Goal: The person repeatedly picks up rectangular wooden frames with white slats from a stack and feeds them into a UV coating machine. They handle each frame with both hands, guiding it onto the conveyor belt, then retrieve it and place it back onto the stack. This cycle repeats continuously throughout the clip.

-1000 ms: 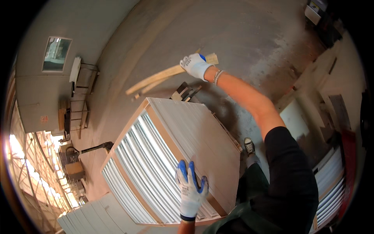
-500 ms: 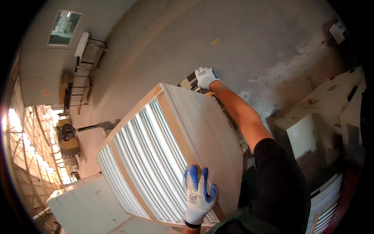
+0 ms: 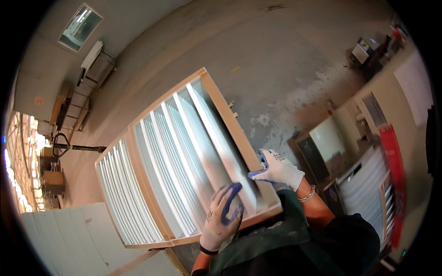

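Note:
A large shallow crate with a brown rim lies before me, holding rows of long white slats. A brown crossbar divides it. My left hand, in a white glove with blue fingertips, is over the slats near the crate's close edge. Its fingers are curved and apart from the thumb, and nothing shows between them. At the right-hand rim, my right hand in a matching glove grips the edge, its blue thumb lying across the rim. The undersides of its fingers are hidden.
A pallet jack handle sticks out beyond the crate's left end. Large pale panels lie at lower left. Metal racks line the left wall. On the right are more white slats, a red strip and a dark machine.
My right hand has come back from the far corner to the near right rim. My left hand's fingers have curled from their spread pose. The view has turned, showing more inside the crate.

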Demonstrator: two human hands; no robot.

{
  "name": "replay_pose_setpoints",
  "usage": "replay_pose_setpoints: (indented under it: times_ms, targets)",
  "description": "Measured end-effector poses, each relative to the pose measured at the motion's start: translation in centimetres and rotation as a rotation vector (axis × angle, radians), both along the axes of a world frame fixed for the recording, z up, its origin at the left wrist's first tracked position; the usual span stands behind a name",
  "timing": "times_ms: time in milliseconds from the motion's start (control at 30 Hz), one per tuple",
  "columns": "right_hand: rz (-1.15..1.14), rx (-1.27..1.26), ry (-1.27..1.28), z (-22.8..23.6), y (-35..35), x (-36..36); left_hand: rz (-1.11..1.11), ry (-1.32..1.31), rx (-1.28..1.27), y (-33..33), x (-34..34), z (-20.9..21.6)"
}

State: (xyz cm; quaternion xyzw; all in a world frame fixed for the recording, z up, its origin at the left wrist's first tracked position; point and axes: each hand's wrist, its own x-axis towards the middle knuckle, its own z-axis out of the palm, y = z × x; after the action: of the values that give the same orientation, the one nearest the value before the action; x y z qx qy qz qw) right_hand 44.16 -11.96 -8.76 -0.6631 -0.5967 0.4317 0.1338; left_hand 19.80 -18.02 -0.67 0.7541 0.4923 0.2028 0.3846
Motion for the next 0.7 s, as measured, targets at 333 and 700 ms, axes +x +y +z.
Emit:
replay_pose_setpoints:
  times_ms: [333,700]
  targets:
    - [-0.274,0.234,-0.279,-1.9,-6.9,-5.7,0.087,-0.348,-0.716,-19.0,-20.8,-6.1]
    - [-0.585,0.276,-0.326,-3.4,-28.4,-3.1,0.583,-1.142,-1.041,-23.4,-30.0,-15.3]
